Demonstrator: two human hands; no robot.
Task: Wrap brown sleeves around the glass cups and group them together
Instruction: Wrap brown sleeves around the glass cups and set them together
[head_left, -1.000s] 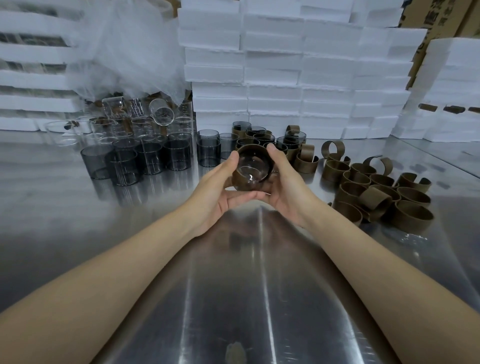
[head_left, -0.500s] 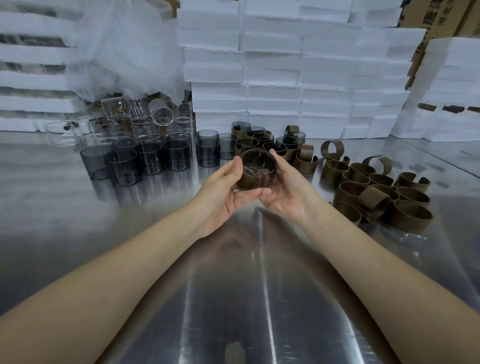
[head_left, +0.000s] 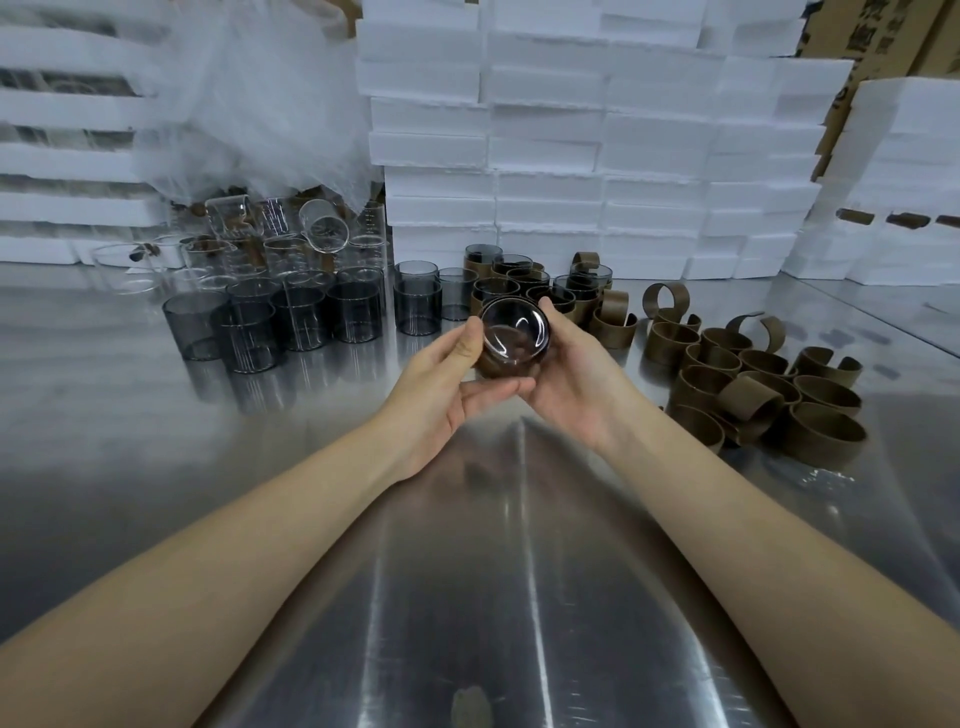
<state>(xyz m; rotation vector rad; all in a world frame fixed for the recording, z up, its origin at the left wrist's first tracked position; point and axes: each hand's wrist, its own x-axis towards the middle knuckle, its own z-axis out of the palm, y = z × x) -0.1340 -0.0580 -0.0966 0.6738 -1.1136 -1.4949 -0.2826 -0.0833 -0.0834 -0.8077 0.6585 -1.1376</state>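
Now, from the head view, we cradle a round glass cup (head_left: 514, 332) wearing a brown paper sleeve (head_left: 497, 367) above the steel tabletop (head_left: 311, 467). Left hand (head_left: 447, 387) and right hand (head_left: 574, 376) each curl their grip around it, mouth tilted toward us, probably to check the fit before it joins the sleeved cups (head_left: 524, 283) behind.

Sleeved cup held above the table

A glass cup (head_left: 514, 335), wrapped in a brown sleeve (head_left: 498, 368), tilts mouth-up between the left hand (head_left: 447, 382) and right hand (head_left: 576, 374). Bare grey cups (head_left: 291, 322) stand left, sleeved cups (head_left: 524, 283) cluster behind, loose curled sleeves (head_left: 753, 374) lie heaped right.
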